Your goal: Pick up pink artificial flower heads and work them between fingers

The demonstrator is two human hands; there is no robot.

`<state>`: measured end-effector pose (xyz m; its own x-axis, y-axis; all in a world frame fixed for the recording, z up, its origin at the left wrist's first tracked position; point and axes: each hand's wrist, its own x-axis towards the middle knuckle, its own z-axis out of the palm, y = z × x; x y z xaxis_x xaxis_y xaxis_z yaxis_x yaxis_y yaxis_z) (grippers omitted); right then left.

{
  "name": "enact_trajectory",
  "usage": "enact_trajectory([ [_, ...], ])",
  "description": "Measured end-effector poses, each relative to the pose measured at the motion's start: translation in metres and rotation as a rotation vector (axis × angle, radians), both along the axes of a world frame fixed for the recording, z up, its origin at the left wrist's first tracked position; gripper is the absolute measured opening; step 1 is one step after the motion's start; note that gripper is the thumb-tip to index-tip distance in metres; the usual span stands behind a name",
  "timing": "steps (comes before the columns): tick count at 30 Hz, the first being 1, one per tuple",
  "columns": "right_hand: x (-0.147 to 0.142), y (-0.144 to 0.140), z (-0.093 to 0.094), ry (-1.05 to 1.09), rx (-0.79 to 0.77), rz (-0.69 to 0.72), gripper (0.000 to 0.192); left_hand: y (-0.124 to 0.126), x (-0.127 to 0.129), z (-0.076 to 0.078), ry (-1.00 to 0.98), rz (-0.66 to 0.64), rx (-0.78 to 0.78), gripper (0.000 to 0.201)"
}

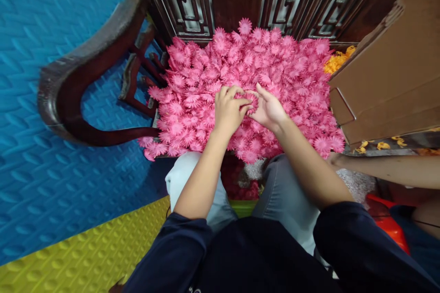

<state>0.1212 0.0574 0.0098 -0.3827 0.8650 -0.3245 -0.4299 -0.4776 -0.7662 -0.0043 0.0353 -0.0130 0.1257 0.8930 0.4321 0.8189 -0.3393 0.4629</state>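
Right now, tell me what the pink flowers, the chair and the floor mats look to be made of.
Pink flowers: artificial, likely fabric or thin plastic; identical, crisp matte petals. Both hands, left hand and right hand, pinch one flower. Chair: dark wood, worn semi-gloss, curved carved backrest. Blue floor mat and yellow floor mat: probably foam, with an embossed pattern.

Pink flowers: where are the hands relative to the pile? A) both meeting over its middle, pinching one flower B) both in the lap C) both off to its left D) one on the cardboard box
A: the left hand and right hand meet over the pink flowers, fingers closed on one flower between them.
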Motion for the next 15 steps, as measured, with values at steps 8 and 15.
enact_trajectory([
  [8, -0.003, -0.006, 0.006, -0.082, 0.008, -0.073, 0.032, 0.003, 0.01, -0.006, -0.093, 0.053, -0.018, 0.008],
  [15, -0.001, 0.002, -0.002, -0.008, -0.081, -0.13, 0.029, 0.003, 0.019, -0.01, -0.242, 0.141, -0.023, 0.015],
])
